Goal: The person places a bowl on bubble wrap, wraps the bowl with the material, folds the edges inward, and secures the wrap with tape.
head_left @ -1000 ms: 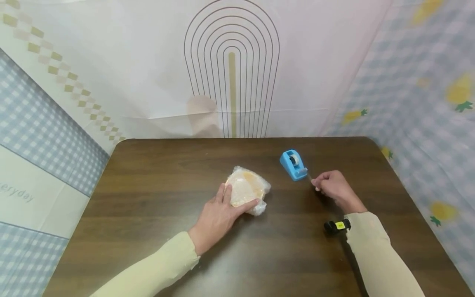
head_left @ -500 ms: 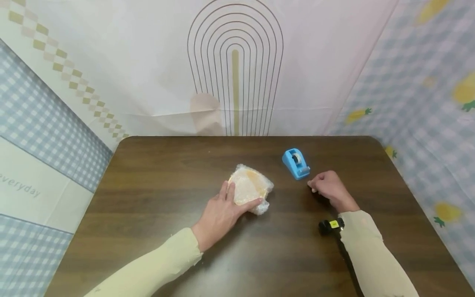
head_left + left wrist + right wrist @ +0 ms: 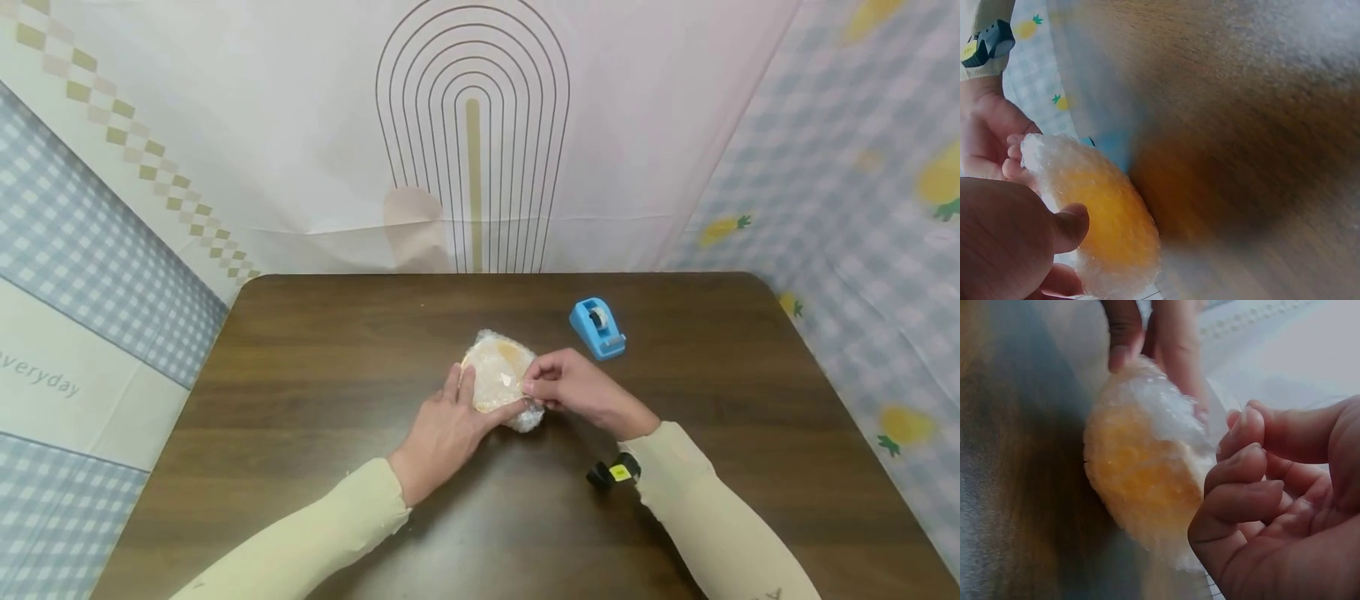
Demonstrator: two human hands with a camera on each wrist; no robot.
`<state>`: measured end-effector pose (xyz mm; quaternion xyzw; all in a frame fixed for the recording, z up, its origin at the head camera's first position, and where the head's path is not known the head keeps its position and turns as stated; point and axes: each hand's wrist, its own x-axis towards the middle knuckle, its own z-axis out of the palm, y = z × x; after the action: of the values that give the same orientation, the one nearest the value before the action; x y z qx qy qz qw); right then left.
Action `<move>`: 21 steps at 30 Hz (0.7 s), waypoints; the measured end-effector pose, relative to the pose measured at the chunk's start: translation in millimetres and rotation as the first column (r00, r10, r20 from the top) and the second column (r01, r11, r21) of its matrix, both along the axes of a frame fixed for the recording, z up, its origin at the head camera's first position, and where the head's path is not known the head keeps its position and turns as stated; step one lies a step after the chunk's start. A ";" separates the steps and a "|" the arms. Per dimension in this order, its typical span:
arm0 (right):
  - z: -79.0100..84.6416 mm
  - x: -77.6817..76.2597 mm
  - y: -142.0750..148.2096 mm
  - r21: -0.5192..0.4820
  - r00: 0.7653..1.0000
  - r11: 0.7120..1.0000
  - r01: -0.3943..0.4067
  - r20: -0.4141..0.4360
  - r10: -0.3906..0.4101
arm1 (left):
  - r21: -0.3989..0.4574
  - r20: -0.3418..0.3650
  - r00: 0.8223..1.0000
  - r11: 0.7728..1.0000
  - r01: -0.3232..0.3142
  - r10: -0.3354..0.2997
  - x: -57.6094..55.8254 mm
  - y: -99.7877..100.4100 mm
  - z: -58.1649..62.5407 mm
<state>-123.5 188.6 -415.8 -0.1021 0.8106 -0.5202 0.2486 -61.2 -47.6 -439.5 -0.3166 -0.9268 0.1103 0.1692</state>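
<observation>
A package in clear bubble wrap point(image 3: 487, 375), orange and pale inside, lies near the table's middle. Over its left and near sides my left hand point(image 3: 438, 437) is spread, holding it between thumb and fingers. The left wrist view has that thumb point(image 3: 1071, 228) on the wrap beside the orange part. My right hand point(image 3: 588, 396) is at the package's right edge, thumb and forefinger together. Between those fingertips a bit of clear tape point(image 3: 1240, 407) faintly shows in the right wrist view; the other fingers are curled in. Beyond it stands a blue tape dispenser point(image 3: 597, 329).
The dark wood table point(image 3: 337, 333) has a white patterned cloth point(image 3: 315, 142) hanging behind its far edge. Checked cloth point(image 3: 840, 250) hangs along the right side. A black wrist camera point(image 3: 613, 472) juts from the right sleeve, low over the table.
My right hand has drawn tape off the dispenser, pulled away, and moved left to the package. My left hand stays on the package.
</observation>
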 end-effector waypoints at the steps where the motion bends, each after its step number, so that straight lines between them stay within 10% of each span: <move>1: 0.5 -1.0 -2.7 0.010 1.000 1.000 -0.010 -0.003 0.010 | 0.000 -0.002 1.000 1.000 0.000 0.000 -0.1 0.2 -0.3; 8: 5.4 -4.3 -20.0 0.207 0.998 0.978 0.015 -0.062 -0.002 | -0.023 -0.027 1.000 1.000 -0.005 0.004 0.0 -0.3 -0.6; 21: 17.0 0.8 -34.0 0.562 0.989 0.819 0.113 -0.142 -0.039 | -0.034 -0.080 0.997 0.999 0.000 -0.003 0.2 1.5 -3.0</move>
<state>-122.7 154.6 -398.8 -0.0233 0.9460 -0.2573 0.1960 -61.0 -46.2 -442.6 -0.3153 -0.9171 0.1385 0.2010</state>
